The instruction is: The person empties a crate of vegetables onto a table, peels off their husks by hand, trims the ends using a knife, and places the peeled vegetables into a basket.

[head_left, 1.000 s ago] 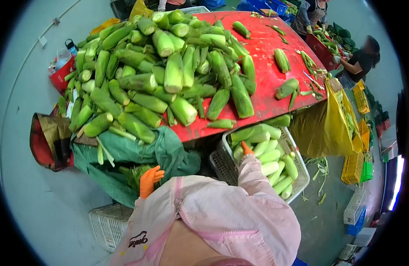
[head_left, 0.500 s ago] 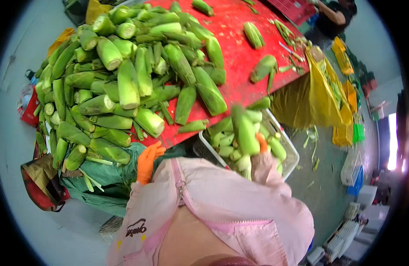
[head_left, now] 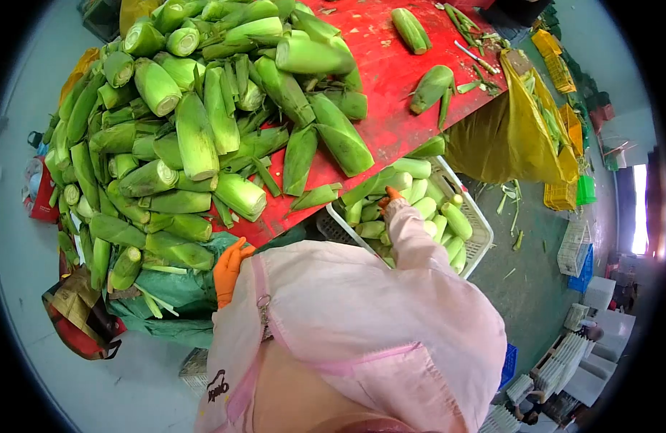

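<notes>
The stalks [head_left: 197,137] heaped at left could roll off if nudged by the left hand [head_left: 229,270], half-open, seemingly empty; the right hand [head_left: 393,195], opening and hold untellable, reaches among pale stalks [head_left: 458,221] in the right-side crate [head_left: 482,234].

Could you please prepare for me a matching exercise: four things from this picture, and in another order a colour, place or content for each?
1. White crate
2. Knife
3. Tabletop
4. Left glove

A. Orange
B. Red
C. Holding smooth pale-green vegetables
D. Lying beside green leaf trimmings

Right pairs: 1-C, 2-D, 3-B, 4-A
</notes>
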{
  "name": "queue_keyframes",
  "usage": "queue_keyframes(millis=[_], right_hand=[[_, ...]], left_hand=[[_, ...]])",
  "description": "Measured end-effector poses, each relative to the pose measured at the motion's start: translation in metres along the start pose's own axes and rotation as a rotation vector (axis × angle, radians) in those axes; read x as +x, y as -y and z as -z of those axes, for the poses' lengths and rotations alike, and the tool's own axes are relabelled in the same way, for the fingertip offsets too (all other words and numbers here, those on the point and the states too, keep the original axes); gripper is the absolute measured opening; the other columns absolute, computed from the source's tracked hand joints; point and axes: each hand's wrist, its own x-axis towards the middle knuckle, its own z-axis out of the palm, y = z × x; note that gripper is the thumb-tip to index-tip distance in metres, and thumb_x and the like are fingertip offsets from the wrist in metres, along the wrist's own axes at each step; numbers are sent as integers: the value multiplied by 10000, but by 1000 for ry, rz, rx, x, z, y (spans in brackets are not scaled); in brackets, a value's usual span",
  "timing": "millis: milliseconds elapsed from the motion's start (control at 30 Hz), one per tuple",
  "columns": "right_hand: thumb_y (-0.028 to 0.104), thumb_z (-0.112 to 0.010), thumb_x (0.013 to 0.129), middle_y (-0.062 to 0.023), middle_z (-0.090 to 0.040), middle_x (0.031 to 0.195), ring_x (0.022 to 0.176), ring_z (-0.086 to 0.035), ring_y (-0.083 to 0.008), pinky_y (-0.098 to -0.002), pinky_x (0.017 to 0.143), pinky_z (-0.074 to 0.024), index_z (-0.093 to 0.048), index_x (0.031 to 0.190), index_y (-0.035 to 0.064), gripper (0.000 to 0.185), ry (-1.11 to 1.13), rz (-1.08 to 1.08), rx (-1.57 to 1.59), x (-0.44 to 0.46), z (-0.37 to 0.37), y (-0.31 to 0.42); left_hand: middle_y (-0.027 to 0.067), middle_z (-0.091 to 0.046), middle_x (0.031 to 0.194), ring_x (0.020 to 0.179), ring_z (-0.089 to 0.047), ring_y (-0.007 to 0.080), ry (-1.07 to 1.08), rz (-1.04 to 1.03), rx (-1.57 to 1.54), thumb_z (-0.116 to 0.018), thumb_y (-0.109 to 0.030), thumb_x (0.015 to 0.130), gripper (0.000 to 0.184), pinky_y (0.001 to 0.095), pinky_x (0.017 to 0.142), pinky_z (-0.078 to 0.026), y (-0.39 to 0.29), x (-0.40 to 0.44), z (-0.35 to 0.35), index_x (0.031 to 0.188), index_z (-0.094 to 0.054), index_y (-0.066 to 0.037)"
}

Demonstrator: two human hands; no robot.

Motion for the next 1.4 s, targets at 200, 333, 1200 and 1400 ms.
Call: queue_keyframes(millis=[200, 333, 1200, 1400], right_hand=[[437, -689, 806, -133, -627, 951, 823, -593, -313, -421, 710, -453, -616, 1152, 67, 512, -26, 102, -129, 70, -49, -66], [429, -711, 776, -138, -625, 1077, 899, -606, -290, -384, 798, -458, -611, 1166, 13, 579, -93, 170, 32, 24, -68, -57], [342, -777, 706, -209, -477, 1391, 1250, -490, -269, -331, 1029, -372, -326, 1449, -15, 939, -445, 799, -101, 124, 55, 172], [297, -817, 642, -193, -480, 1384, 1223, -503, -292, -349, 1037, -390, -359, 1444, 70, 951, -381, 566, -456, 126, 58, 199]], left_hand=[[98, -681, 1025, 904, -607, 127, -117, 194, -58, -470, -143, 1003, 311, 247, 843, -473, -2, 2, 7, 1266, -573, -15], [90, -678, 1028, 911, -600, 123, -93, 255, -15, -475, -123, 999, 307, 246, 845, -473, -15, 13, -14, 1273, -571, -21], [138, -691, 1070, 998, -638, 171, 215, -276, 278, -497, -68, 953, 308, 280, 894, -475, -104, 86, -77, 1229, -590, 32], [133, -694, 1059, 997, -645, 171, 12, -288, 270, -500, -72, 956, 294, 281, 901, -476, -121, 88, -57, 1210, -604, 34]])
